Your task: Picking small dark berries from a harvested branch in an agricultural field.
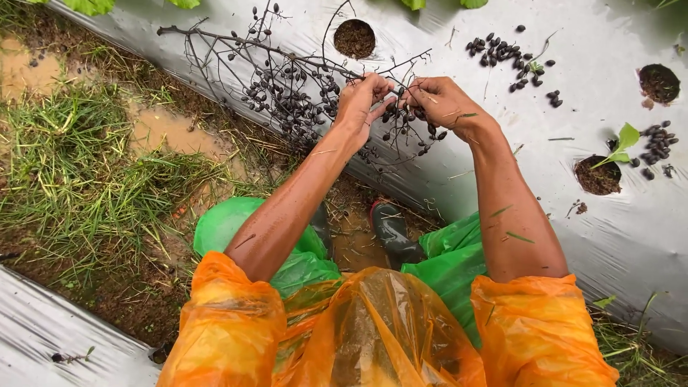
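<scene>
I see my left hand (360, 104) and right hand (438, 100) meeting just above the middle of the frame, both working on a dry, bare branch (287, 79) hung with small dark berries. The branch runs from the upper left of the frame toward the centre, lying over the silver plastic mulch sheet (502, 172) that covers the raised bed across the top and right. My left fingers are pressed together in a pinch on a thin twig near the branch's end; my right fingers are curled and pinch the same cluster of twigs from the other side, the two hands nearly touching.

Above and to the right of my right hand, a loose pile of dark berries (510, 57) lies on the sheet. At the right edge, a second small heap of berries (656, 143) sits beside a planting hole with a green seedling (622, 143). Another soil-filled hole (355, 38) shows at top centre.

At the bottom I see orange raincoat sleeves (229, 330), green plastic trousers and a dark rubber boot (394, 233) on muddy ground. Wet grass (79, 165) fills the left.
</scene>
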